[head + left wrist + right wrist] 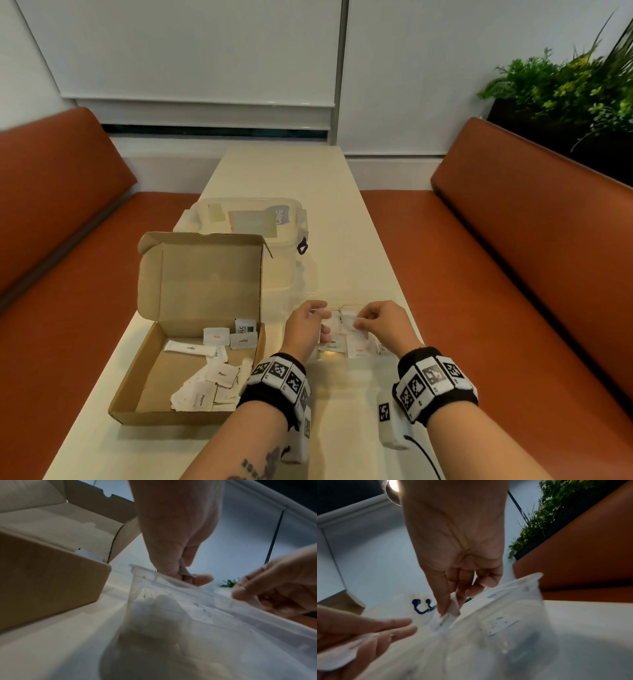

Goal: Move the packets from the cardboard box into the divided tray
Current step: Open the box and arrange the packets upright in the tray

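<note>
- The desk (287,171) is long and pale and runs away between two orange benches; everything below is placed from the cardboard box.
- The cardboard box (150,383) lies open on the desk, its lid standing up at the far side. A fair scatter of white packets (209,377) sits inside, mostly toward the side nearest the tray, so I'd say the job is only partly done.
- A clear lidded tub (246,219) stands just behind the box lid.
- The divided tray (383,298), clear plastic, sits just beside the box on its right. A few packets already lie flat in its near compartments; which compartment holds which I can't make out.
- The left hand (305,329) hovers over the tray's box-side edge, fingers (202,578) pinching a small white packet.
- The right hand (383,325) is over the tray further from the box, thumb and forefinger closed on another white packet (449,616) whose lower edge points down into the tray.
- The relation that matters: both held packets sit above the tray, directly under the fingers, so the coming move looks like a short drop. For the next pick, the left hand is nearer the box.
</note>
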The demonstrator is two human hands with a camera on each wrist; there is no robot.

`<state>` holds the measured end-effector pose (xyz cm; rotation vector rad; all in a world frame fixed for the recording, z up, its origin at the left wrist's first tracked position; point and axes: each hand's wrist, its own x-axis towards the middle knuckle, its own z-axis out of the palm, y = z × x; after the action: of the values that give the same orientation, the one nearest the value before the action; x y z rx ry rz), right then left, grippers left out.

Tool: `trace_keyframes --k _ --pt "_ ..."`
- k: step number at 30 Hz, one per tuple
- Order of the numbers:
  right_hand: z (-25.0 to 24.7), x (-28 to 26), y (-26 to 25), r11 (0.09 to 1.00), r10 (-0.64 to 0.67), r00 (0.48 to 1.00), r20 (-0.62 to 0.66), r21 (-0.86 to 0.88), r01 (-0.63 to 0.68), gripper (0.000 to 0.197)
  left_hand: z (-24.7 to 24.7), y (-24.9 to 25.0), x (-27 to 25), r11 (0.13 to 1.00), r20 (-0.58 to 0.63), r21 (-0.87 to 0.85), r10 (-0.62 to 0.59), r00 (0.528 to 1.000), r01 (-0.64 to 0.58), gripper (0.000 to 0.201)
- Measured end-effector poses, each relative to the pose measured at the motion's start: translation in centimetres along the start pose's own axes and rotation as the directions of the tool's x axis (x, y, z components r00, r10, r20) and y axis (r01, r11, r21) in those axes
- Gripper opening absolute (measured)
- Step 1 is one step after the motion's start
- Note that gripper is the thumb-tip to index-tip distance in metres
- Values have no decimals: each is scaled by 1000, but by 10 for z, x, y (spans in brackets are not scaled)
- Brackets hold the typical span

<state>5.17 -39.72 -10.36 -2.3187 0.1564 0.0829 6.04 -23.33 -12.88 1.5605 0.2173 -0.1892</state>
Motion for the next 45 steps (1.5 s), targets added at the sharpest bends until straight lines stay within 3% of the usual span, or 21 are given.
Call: trace_keyframes --k 4,12,18,28,32,35,37,40,43,45 --pt "-1 -1 11 986 82 996 31 -147 -77 6 -1 -2 5 986 -27 -159 -45 999 40 27" --pt "14 -2 18 946 51 998 35 -323 -37 9 3 -6 7 983 -21 -180 -26 999 22 28" --pt "22 -3 22 918 22 993 120 -395 28 38 5 -5 7 983 -17 -181 -29 999 26 28" --pt "26 2 18 861 37 993 111 -508 25 42 4 2 3 968 54 -240 -57 997 69 33" --pt "23 1 17 931 3 999 52 -364 16 31 2 7 -4 992 101 -125 8 995 5 42" --pt "20 1 8 998 -58 993 -102 -35 54 20 4 12 -9 995 148 -90 53 988 -40 45" --pt "18 -1 -1 971 -42 998 -42 231 51 9 8 15 -11 995 192 -91 64 979 -47 45" --pt "12 -4 -5 860 -28 992 123 509 -39 36 14 17 -12 996 232 -71 67 970 -52 45" --pt "7 -6 -2 815 -12 982 186 571 -98 43 18 16 -10 997 259 -47 67 963 -57 47" --pt "5 -6 2 832 25 983 181 542 -120 38 19 13 -9 993 192 46 101 976 -112 46"
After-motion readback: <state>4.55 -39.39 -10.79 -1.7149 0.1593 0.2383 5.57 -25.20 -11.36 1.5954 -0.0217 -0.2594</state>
